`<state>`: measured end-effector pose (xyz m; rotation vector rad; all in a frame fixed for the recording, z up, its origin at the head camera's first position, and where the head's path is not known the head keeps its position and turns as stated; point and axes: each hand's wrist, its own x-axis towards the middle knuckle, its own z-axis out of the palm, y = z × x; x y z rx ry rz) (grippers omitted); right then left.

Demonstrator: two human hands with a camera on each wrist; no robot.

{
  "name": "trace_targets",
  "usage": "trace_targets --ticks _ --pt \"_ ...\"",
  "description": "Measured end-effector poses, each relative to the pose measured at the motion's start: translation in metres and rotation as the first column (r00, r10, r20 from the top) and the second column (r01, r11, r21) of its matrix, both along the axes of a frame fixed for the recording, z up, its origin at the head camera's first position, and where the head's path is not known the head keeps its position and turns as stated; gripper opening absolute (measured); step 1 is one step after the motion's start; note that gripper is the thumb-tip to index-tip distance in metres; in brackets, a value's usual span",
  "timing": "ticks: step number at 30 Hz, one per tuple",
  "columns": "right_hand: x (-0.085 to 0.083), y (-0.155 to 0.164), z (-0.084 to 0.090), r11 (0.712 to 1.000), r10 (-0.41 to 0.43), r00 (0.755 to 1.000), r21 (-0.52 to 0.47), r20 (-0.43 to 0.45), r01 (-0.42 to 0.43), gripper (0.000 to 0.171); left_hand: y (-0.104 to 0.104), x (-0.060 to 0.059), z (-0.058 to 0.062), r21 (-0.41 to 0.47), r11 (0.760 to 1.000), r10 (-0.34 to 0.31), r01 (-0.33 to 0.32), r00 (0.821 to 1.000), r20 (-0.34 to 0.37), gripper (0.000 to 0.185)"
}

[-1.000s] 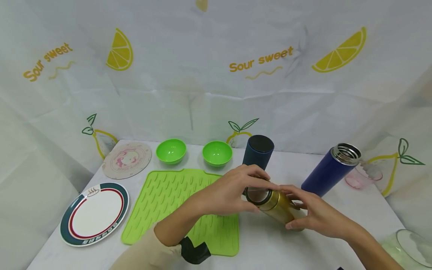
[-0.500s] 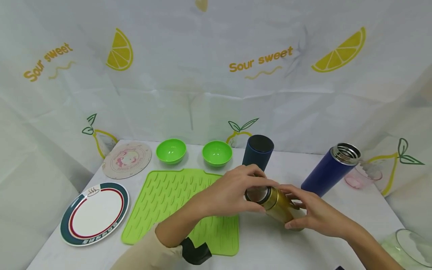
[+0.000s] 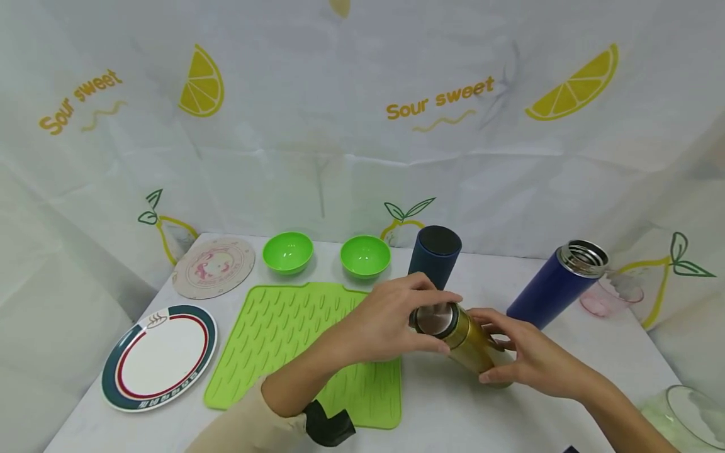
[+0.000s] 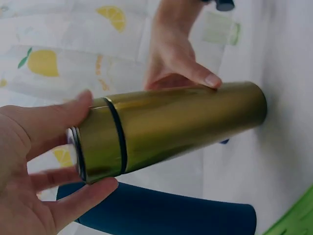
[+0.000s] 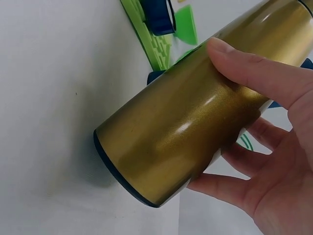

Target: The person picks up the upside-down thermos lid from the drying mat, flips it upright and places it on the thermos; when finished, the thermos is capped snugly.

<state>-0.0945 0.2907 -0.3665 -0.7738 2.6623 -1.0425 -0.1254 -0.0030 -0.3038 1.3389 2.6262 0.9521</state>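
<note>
A gold thermos [image 3: 478,352] stands on the white table, its silver-topped lid [image 3: 436,319] facing up. My left hand [image 3: 391,321] grips this lid, thumb on one side and fingers on the other, as the left wrist view shows. Lower down, my right hand [image 3: 535,357] holds the body, with the thumb [image 5: 244,66] across the near side and the fingers round the far side. Behind the left hand rises a dark teal-blue bottle [image 3: 433,255]. An uncapped blue thermos [image 3: 552,289] with a steel rim is to the right.
A green ribbed mat [image 3: 300,327] lies left of the gold thermos, with a dark blue cap-like piece [image 5: 159,17] on it. Beyond are two green bowls [image 3: 287,253]. A rimmed plate [image 3: 164,358] and round coaster [image 3: 214,267] lie left; a pink cup [image 3: 608,296] and clear container [image 3: 674,409] stand right.
My left hand's fingers have shifted round the lid, first forward and then back, so more of the silver top shows now. The right hand keeps its hold on the body.
</note>
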Motion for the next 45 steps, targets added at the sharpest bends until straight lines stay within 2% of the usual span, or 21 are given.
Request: trace_targets --ticks 3,5,7,9,12,14,16,18,22,26,29,33,35,37,45 --pt "0.001 -0.001 0.000 1.000 -0.013 1.000 -0.012 0.000 0.013 0.083 -0.003 -0.002 0.004 0.003 0.994 -0.113 0.113 0.993 0.016 0.059" --pt "0.002 -0.002 -0.001 1.000 -0.019 1.000 -0.012 -0.011 0.018 0.082 -0.004 -0.002 0.005 -0.013 0.992 -0.122 0.122 0.992 0.015 0.061" --pt "0.001 -0.002 -0.001 1.000 -0.013 1.000 -0.013 -0.021 0.013 0.082 -0.002 -0.001 0.004 -0.036 0.998 -0.054 0.054 0.999 0.010 0.063" --pt "0.001 -0.002 -0.001 1.000 -0.008 1.000 -0.006 -0.023 0.008 0.083 0.002 0.001 0.001 -0.056 0.997 0.052 -0.052 0.999 -0.004 0.067" --pt "0.000 -0.002 0.000 1.000 -0.002 1.000 -0.002 -0.015 0.002 0.084 0.009 0.005 -0.003 -0.070 0.979 0.187 -0.190 0.981 -0.045 0.070" --pt "-0.001 -0.001 0.000 1.000 -0.001 1.000 -0.001 -0.011 0.001 0.084 0.011 0.006 -0.004 -0.071 0.973 0.217 -0.222 0.974 -0.072 0.066" --pt "-0.001 -0.001 -0.001 1.000 -0.004 1.000 0.002 -0.014 0.004 0.084 0.012 0.006 -0.004 -0.065 0.975 0.205 -0.211 0.975 -0.090 0.062" --pt "0.000 -0.001 -0.001 1.000 -0.005 1.000 0.003 -0.019 0.005 0.083 0.011 0.006 -0.003 -0.063 0.983 0.165 -0.171 0.982 -0.091 0.060" --pt "0.000 -0.001 -0.001 1.000 -0.002 1.000 -0.006 -0.030 0.002 0.082 0.004 0.003 0.001 -0.055 0.998 0.035 -0.038 0.998 -0.051 0.057" --pt "0.002 -0.003 -0.002 1.000 -0.011 0.999 -0.009 -0.035 0.011 0.082 -0.001 0.000 0.003 -0.028 0.997 -0.069 0.069 0.998 0.012 0.059" --pt "0.002 -0.003 -0.003 1.000 -0.003 0.999 -0.003 -0.054 0.003 0.082 -0.001 0.001 0.002 -0.023 0.999 -0.046 0.046 0.999 0.028 0.062" --pt "0.001 -0.003 -0.003 1.000 0.009 0.997 0.004 -0.081 -0.009 0.083 0.003 0.004 0.000 -0.013 0.998 0.063 -0.062 0.998 0.025 0.064" --pt "0.001 -0.003 -0.003 1.000 0.009 0.997 0.010 -0.082 -0.008 0.083 0.005 0.004 -0.002 0.009 0.996 0.090 -0.090 0.996 0.025 0.061" --pt "0.001 -0.003 -0.004 1.000 0.006 0.996 0.016 -0.092 -0.005 0.083 0.006 0.004 -0.002 0.037 0.995 0.086 -0.087 0.996 0.028 0.057" --pt "0.002 -0.006 -0.005 1.000 0.002 0.988 0.023 -0.152 0.002 0.081 0.002 0.001 -0.006 0.102 0.995 -0.007 0.005 1.000 0.018 0.051"
